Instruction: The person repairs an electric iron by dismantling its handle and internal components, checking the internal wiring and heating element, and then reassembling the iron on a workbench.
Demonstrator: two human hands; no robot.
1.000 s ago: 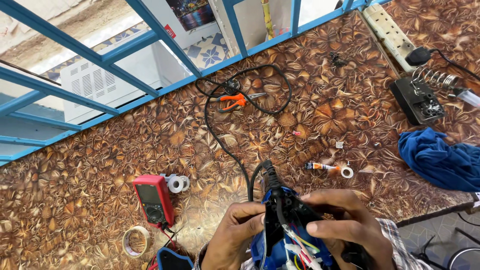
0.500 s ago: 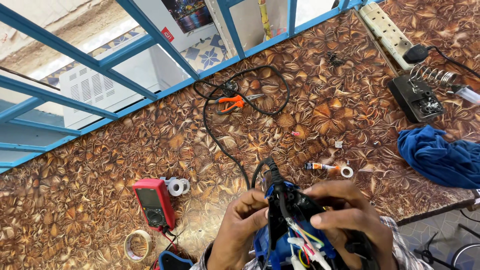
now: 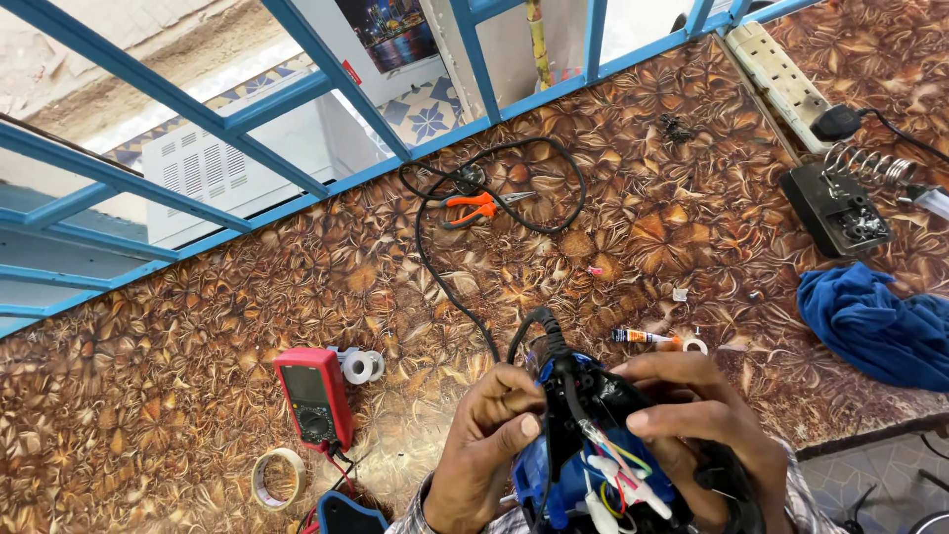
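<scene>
Both my hands hold an opened blue and black power tool (image 3: 583, 450) low in the middle of the head view. Coloured wires and white connectors stick out of its open body. My left hand (image 3: 484, 450) grips its left side, the fingertips pressing the black part. My right hand (image 3: 692, 425) wraps the right side, its fingers lying over the top. A black power cord (image 3: 435, 267) runs from the tool's top across the brown patterned table (image 3: 198, 396) to a loop at the back.
A red multimeter (image 3: 314, 396) and small white tape rolls (image 3: 358, 366) lie left of my hands, a tape ring (image 3: 277, 477) nearer. Orange-handled pliers (image 3: 479, 205) sit inside the cord loop. A small tube (image 3: 643, 337), a blue cloth (image 3: 875, 326), a soldering stand (image 3: 850, 193) and a power strip (image 3: 786, 74) lie right.
The view has shifted slightly. My hands have turned the tool a little, showing more of the wires and white connectors; my right fingers have slid over its top.
</scene>
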